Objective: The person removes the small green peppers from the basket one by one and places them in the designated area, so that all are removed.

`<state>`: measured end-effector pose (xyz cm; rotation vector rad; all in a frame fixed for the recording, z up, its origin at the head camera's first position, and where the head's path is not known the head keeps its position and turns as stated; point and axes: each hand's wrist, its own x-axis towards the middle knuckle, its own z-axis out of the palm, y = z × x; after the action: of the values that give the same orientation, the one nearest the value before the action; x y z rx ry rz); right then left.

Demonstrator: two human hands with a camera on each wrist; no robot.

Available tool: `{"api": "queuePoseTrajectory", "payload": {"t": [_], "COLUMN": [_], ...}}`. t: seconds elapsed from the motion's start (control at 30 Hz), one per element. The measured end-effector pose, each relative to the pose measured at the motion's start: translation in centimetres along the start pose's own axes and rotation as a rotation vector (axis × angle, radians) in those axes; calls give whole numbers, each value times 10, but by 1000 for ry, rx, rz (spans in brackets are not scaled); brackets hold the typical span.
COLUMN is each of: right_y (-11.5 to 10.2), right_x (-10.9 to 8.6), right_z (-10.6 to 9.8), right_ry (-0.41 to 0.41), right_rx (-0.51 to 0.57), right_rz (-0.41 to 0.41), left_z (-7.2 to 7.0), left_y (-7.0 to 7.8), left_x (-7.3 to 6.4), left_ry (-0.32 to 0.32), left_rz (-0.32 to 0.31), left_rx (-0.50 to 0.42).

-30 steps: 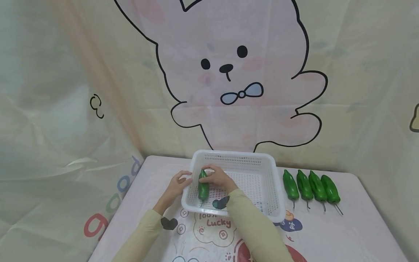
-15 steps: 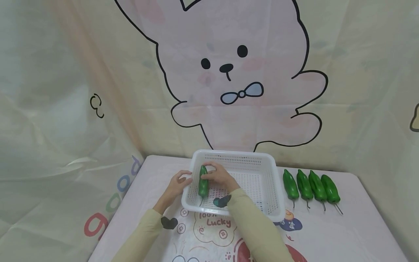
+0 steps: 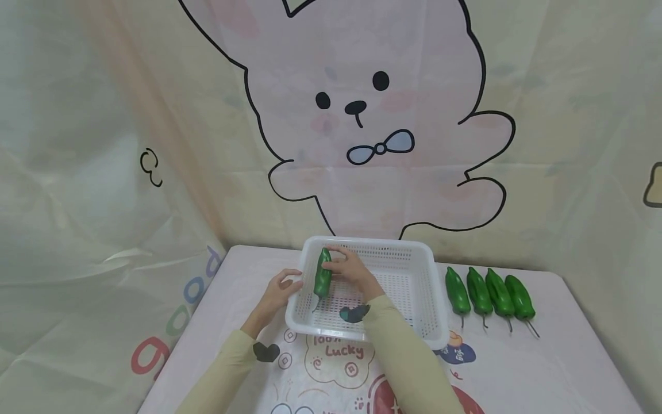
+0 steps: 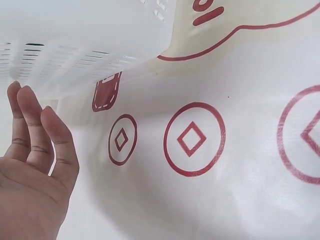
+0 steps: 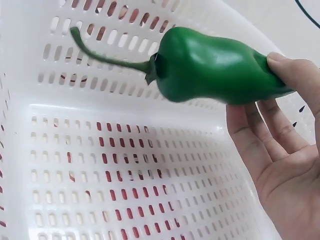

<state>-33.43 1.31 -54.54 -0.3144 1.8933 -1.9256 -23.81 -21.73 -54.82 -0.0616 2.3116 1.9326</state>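
Observation:
A green pepper (image 5: 210, 65) with a long curved stem is held by my right hand (image 3: 354, 271) near its tip, between thumb and fingers. In the right wrist view it hangs above the perforated floor of the white plastic basket (image 5: 55, 112), stem pointing left. My left hand (image 3: 276, 293) is at the basket's left side, fingers loosely bent. The left wrist view shows fingertips of the left hand (image 4: 35, 165) close to the basket's outer wall (image 4: 90, 30); whether they touch it I cannot tell.
Several more green peppers (image 3: 478, 293) lie in a row right of the basket, stems toward me. A printed white cloth (image 3: 558, 356) covers the table. Behind it hangs a curtain (image 3: 569, 144) with a cartoon animal, and another sheet (image 3: 103, 201) borders the left side.
My right hand has lifted the pepper off the basket's floor and carried it a little toward the back, its tip leaning right. The left hand stays nearly where it was.

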Motion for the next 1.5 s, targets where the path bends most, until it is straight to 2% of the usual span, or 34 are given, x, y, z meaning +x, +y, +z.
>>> {"api": "queuePoseTrajectory", "payload": {"t": [0.17, 0.3, 0.4, 0.53, 0.67, 0.83, 1.07, 1.3, 1.5], "right_y": [-5, -11, -16, -20, -24, -31, -43, -58, -64], "right_x": [-2, -5, -6, -9, -13, -16, -21, -31, -39], "right_z": [-4, -7, -9, -10, -10, -12, -23, -35, -46], "right_ry": [19, 26, 20, 10, 1, -8, -22, -26, -19], "right_rx": [57, 61, 71, 78, 66, 58, 108, 71, 53], "right_rz": [-8, -11, -5, -2, -19, -52, -98, -134, -142], "left_z": [2, 5, 3, -1, -1, -1, 0, 1, 1], "left_y": [1, 20, 17, -1, -2, -2, -1, -2, 13], "left_x": [1, -11, -10, 1, 2, 0, -1, 0, -7], "left_ry": [35, 39, 30, 16, 14, 15, 4, 4, -37], "left_rz": [5, 1, 6, 7, 8, 18, 17, 14, -6], "left_rx": [20, 16, 4, -17, -16, -10, -27, -10, -40]}}
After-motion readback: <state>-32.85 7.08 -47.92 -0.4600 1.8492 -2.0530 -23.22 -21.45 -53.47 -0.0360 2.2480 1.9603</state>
